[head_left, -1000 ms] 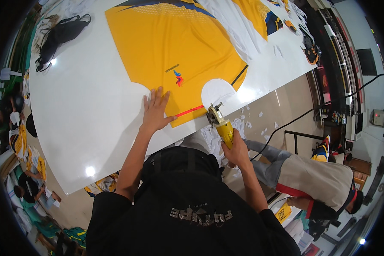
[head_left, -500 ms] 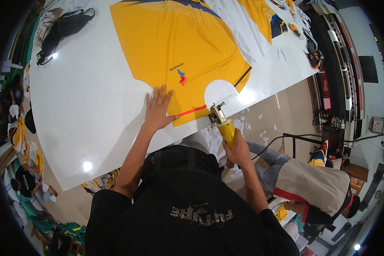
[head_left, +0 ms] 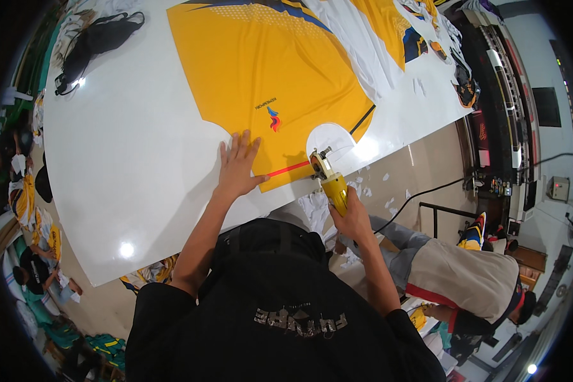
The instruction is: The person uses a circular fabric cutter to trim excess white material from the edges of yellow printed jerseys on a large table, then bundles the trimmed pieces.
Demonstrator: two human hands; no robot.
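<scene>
A yellow jersey panel [head_left: 267,70] lies flat on the white table, with a small emblem and a red strip along its near edge. My left hand [head_left: 239,167] rests on it at the near left, fingers spread over the fabric's edge. In my right hand [head_left: 352,216] is a yellow-handled electric fabric cutter [head_left: 335,194], gripped around its body. Its metal head stands at the lower side of the curved white cutout [head_left: 330,141] in the panel, by the end of the red strip. The blade's exact contact with the cloth is hard to make out.
A black bag [head_left: 99,41] lies on the white table [head_left: 121,178] at far left. More yellow and white fabric [head_left: 382,32] lies at the far right. A black cable [head_left: 436,188] runs off right. A co-worker [head_left: 461,277] bends over beside me; fabric scraps litter the floor.
The cutter's head has shifted slightly away from me and left, by the cutout's edge. Its cable has swung up on the right. My left hand stays pressed in place.
</scene>
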